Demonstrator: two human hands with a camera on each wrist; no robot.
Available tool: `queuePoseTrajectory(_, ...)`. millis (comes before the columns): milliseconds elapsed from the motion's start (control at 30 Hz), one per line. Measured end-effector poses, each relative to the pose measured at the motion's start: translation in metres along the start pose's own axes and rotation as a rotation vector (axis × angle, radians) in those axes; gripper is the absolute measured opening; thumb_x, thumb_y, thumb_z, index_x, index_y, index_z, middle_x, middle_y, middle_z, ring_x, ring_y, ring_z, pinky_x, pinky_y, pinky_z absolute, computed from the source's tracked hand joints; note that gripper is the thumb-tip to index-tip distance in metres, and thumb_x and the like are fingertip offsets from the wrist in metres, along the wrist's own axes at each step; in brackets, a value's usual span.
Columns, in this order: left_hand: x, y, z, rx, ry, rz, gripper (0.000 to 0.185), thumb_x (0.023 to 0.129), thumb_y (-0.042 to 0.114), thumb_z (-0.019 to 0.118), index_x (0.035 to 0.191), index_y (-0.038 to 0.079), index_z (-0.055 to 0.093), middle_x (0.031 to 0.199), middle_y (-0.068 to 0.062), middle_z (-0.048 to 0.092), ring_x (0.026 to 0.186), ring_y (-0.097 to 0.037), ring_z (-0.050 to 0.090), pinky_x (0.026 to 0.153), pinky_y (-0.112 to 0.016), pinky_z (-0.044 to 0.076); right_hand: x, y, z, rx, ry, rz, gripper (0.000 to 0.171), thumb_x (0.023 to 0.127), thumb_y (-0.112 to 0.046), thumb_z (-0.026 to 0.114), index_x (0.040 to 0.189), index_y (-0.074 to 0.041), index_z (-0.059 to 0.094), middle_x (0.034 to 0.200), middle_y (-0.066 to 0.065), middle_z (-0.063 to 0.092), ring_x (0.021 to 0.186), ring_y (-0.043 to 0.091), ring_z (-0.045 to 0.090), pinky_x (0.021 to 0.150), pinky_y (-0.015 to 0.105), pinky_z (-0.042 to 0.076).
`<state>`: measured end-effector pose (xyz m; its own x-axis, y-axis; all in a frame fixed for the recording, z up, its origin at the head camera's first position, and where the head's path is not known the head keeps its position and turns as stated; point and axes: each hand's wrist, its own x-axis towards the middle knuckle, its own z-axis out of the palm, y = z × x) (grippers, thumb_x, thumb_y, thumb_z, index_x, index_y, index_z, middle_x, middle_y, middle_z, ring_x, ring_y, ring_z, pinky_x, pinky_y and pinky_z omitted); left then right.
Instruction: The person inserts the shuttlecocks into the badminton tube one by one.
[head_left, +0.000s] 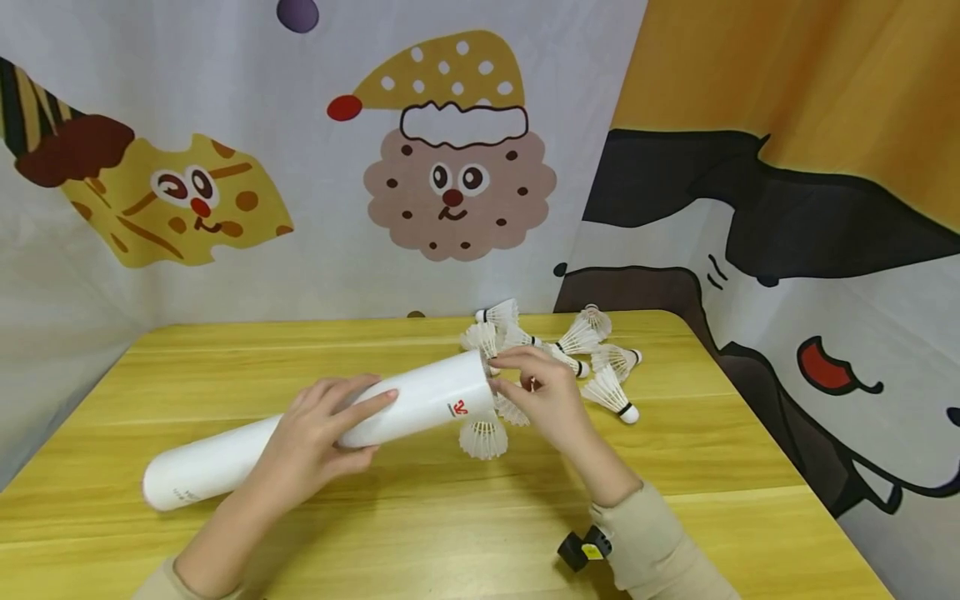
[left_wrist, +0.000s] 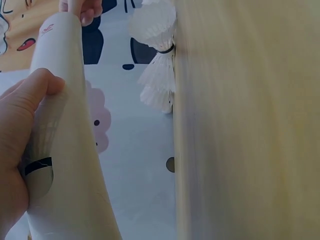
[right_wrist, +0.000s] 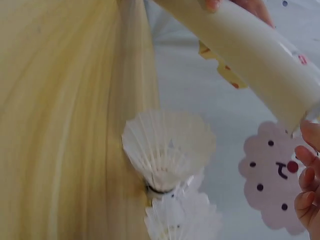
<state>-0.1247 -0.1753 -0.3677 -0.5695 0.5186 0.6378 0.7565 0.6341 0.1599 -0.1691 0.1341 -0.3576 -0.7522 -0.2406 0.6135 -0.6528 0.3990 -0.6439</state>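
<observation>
Tube of smooth, glossy white stands out in the head view, a long cylinder with its long axis slanting from lower left up to the frame's centre; its rim end points right, beside a small red emblem. The left hand grips its middle, thumb and fingers curved round the wall. The right hand has bent fingers at the rim; what they pinch, if anything, I cannot tell. Feathery, cone-shaped white shuttlecocks, some showing dark bands, lie right of centre on a yellow wood-grained table.

Left wrist view: the tube runs steeply through the left half, rim end at upper left. A shuttlecock shape with 1 black band shows on its side, printed or behind a window, I cannot say.

Right wrist view: the tube slopes from top centre down to the right edge. At least 2 ribbed, flaring shuttlecocks sit at lower centre.
</observation>
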Motion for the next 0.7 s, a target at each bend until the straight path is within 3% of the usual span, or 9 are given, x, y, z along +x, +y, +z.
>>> queuePoseTrajectory(100,0.000,0.000,-0.001,0.009,0.005,-0.005,0.056,0.094,0.059,0.040,0.136,0.025,0.057,0.133,-0.005,0.053,0.107,-0.027,0.052,0.084,-0.049,0.040,0.001,0.005,-0.006,0.000,0.025,0.009,0.023,0.076,-0.003,0.078,0.099,-0.003,0.075,0.099,0.007,0.070,0.055,0.011,0.043,0.048,0.024,0.037)
queuePoseTrajectory(233,0.000,-0.001,-0.001,0.006,0.009,-0.005,0.055,0.094,0.058,0.042,0.136,0.025,0.056,0.133,-0.005,0.053,0.107,-0.028,0.052,0.084,-0.049,0.040,0.002,0.012,-0.014,-0.012,0.040,0.030,0.023,0.075,-0.004,0.079,0.098,-0.004,0.075,0.095,0.007,0.070,0.054,0.012,0.041,0.048,0.027,0.036)
queuePoseTrajectory(367,-0.001,-0.002,-0.001,-0.009,0.013,0.001,0.052,0.091,0.051,0.053,0.136,0.025,0.056,0.133,-0.005,0.053,0.106,-0.027,0.052,0.084,-0.049,0.040,0.001,0.019,-0.020,-0.042,0.022,0.061,0.022,0.077,-0.008,0.079,0.099,-0.009,0.076,0.092,-0.002,0.068,0.054,0.011,0.040,0.048,0.029,0.036)
queuePoseTrajectory(500,-0.001,-0.002,-0.001,-0.002,0.021,0.000,0.053,0.093,0.055,0.047,0.135,0.024,0.057,0.132,-0.005,0.054,0.106,-0.027,0.052,0.084,-0.049,0.040,0.001,0.027,-0.023,-0.060,-0.012,0.081,0.021,0.077,-0.010,0.079,0.099,-0.011,0.076,0.092,-0.003,0.068,0.054,0.012,0.039,0.047,0.028,0.034)
queuePoseTrajectory(700,-0.001,-0.002,-0.001,0.006,0.028,0.005,0.055,0.095,0.057,0.039,0.135,0.024,0.057,0.130,-0.006,0.055,0.106,-0.027,0.052,0.083,-0.048,0.040,-0.002,0.043,-0.022,-0.100,-0.094,0.146,0.022,0.077,-0.011,0.080,0.099,-0.007,0.075,0.091,0.007,0.070,0.055,0.013,0.041,0.047,0.026,0.034)
